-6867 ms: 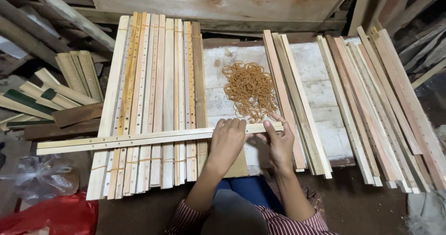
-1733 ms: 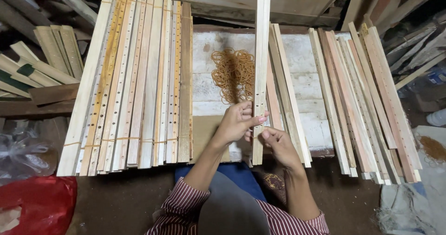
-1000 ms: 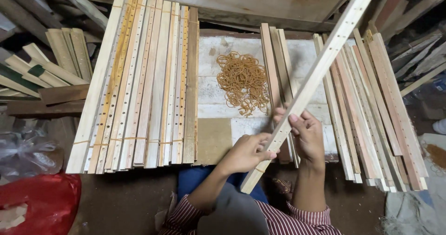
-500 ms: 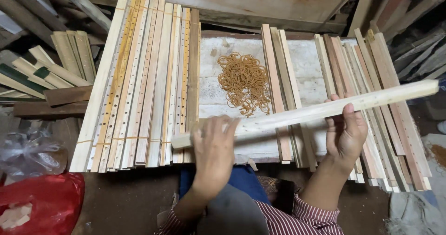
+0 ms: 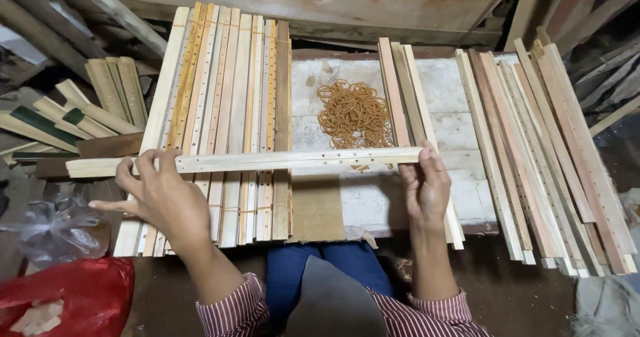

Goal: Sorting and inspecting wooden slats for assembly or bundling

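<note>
Plastic, red and crumpled, sits at the lower left as a bag (image 5: 63, 294), with a clear plastic bag (image 5: 57, 227) just above it. Loose offcuts of wood (image 5: 73, 117) lie piled at the far left edge. Next comes a bundle of pale drilled slats (image 5: 230, 97), laid side by side and running away from the person on the bench (image 5: 447, 110). The left hand (image 5: 160, 194) is over the near part of that bundle; its grip is closed around the left part of a long drilled slat (image 5: 293, 161), thumb on the near edge and fingers curled over the top. This slat lies level, crosswise over the bundle, with its left end sticking out beyond the hand. Past the bundle, a flat brown board (image 5: 318, 207) lies on the bench's near edge, and a heap of tan rubber bands (image 5: 355, 114) rests on the white surface just beyond the slat. The right hand (image 5: 427, 190) holds the slat's right end, its grip pinched shut with the thumb beneath and fingertips on top. A few slats (image 5: 400, 90) lie beside this hand, and a wider fan of reddish and pale slats (image 5: 547, 150) fills the right side.
</note>
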